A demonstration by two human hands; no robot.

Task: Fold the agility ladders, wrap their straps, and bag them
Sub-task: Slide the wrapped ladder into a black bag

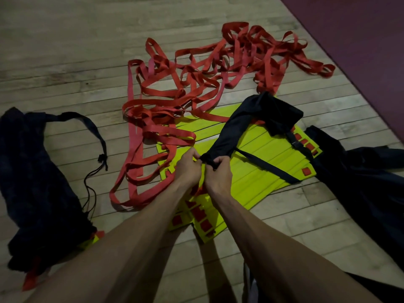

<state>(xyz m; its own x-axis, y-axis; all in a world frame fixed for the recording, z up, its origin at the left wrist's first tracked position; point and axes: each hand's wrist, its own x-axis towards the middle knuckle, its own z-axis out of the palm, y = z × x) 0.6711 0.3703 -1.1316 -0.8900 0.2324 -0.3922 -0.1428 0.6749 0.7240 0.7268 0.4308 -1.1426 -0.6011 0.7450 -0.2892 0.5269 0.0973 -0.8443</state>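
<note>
At the far left a dark drawstring bag [32, 182] lies on the wooden plank floor [65, 51], already stuffed: yellow and red ends of a ladder poke out of its mouth near the lower edge. Its black cord with toggle [101, 159] trails across the boards beside it.

Right of that bag, a loose tangle of red straps [196, 84] spreads from the middle of the floor toward the upper right, with long loops running down along the left side of the yellow rungs [258, 167]. The rungs lie flat and side by side in a fanned stack at the centre, red strap tabs showing through the slots at their ends.

The person's left hand [188, 169] is over the rungs' left part, fingers curled and pinching the gathered end of a second dark bag [247, 125]. The right hand [218, 173], touching the left, grips the same bunched fabric from the other side, its fingers closed round it. From the hands this bag rises up and to the right, draped over the rungs, with a black webbing strap and buckle [295, 143] crossing the yellow surface.

Further right, another heap of dark fabric [360, 171] lies on the floor against the rungs' right end. A maroon mat [360, 29] fills the upper right corner.
</note>
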